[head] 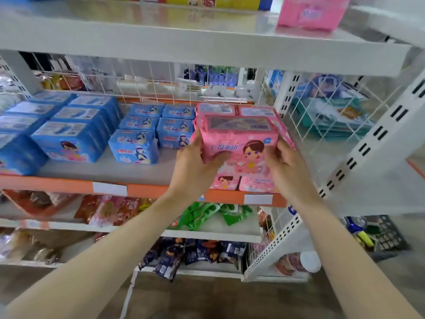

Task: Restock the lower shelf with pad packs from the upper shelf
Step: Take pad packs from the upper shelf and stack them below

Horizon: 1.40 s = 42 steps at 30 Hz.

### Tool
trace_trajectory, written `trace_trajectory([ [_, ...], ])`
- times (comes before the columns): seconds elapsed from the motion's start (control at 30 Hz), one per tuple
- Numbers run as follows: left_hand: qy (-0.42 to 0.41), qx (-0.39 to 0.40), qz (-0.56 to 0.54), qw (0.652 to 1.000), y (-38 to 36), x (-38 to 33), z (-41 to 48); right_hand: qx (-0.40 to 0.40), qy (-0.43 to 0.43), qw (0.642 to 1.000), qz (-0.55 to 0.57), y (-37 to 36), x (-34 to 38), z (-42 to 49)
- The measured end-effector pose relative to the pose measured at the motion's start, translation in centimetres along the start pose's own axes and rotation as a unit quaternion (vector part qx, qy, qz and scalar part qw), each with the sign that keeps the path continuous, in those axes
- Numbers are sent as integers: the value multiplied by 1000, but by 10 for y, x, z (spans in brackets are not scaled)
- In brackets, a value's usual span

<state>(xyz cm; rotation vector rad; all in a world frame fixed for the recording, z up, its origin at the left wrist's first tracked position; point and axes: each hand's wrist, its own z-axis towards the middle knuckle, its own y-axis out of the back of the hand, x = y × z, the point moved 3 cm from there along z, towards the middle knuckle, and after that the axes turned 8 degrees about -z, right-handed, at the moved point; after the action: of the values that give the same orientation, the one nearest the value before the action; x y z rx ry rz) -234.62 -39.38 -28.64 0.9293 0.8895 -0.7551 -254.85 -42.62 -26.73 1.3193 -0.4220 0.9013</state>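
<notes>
Pink pad pack [240,143], glossy, blocky, left hand [195,163] and right hand [287,165] grips curled round it

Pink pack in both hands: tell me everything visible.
The pink pack is a glossy plastic-wrapped block with a cartoon girl and blue lettering on its front and a label on top. It is level, front toward the camera, over other pink packs at the right end of the orange-edged shelf. The left hand grips its left end, the right hand its right end.
</notes>
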Motion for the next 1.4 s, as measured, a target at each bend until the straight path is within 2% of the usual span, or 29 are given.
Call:
trace_trajectory([
  [0.17, -12, 3, 21, 1000, -13, 11, 22, -50, 2, 997, -61, -4, -8, 21],
  [0.3, 7, 27, -1, 1000, -24, 17, 55, -67, -37, 997, -32, -7, -17, 64],
  [0.43, -3, 78, 12, 997, -39, 24, 87, -106, -28, 992, -66, -3, -29, 95],
  [0.63, -74, 172, 126, 974, -64, 30, 136, -198, -52, 978, -33, 4, -53, 131],
  [0.7, -77, 184, 122, 972, -69, 32, 151, -207, -64, 976, -29, 3, -60, 143],
  [1.1, -91, 221, 72, 968, -93, 48, 206, -225, -147, 958, 98, -5, -89, 177],
  [1.27, -82, 208, 44, 974, -96, 51, 218, -250, -132, 952, 114, -1, -90, 189],
  [1.4, -72, 196, 29, 977, -97, 52, 221, -275, -103, 940, 172, 0, -88, 195],
])
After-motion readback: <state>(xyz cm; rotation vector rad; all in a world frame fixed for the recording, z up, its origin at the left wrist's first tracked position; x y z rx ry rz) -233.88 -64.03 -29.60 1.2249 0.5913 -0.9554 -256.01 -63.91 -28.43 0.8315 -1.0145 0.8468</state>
